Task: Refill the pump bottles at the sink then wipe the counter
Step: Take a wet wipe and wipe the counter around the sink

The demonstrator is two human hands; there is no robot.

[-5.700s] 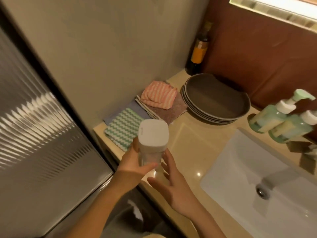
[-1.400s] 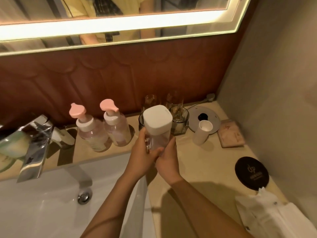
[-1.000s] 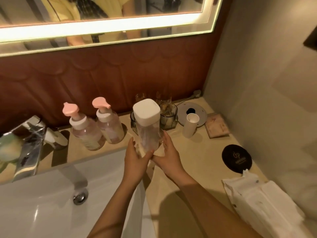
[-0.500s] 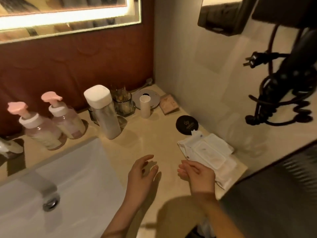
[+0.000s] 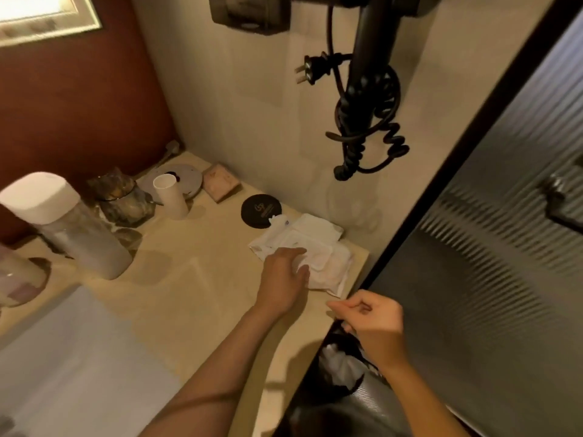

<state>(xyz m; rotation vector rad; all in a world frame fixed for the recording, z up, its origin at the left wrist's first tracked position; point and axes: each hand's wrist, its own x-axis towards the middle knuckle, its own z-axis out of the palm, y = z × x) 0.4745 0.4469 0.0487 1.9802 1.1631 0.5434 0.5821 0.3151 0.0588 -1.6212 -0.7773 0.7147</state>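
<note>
A white wipes pack lies at the right end of the beige counter. My left hand rests on its near left corner, and the fingers and thumb pinch the white material. Over the counter's right edge my right hand hovers with loosely curled fingers and holds nothing. The clear refill container with a white cap stands upright at the back left, apart from both hands. A pump bottle is cut off by the left edge. The white sink fills the lower left.
A glass jar, a white cup, a round plate, a small pink packet and a black coaster sit along the back. A hair dryer with a coiled cord hangs on the wall. A bin stands below the counter beside a ribbed glass door.
Both hands set the refill container down and let go. The view swung right. My left hand reached to the wipes pack and my right hand moved to the counter's right edge.
</note>
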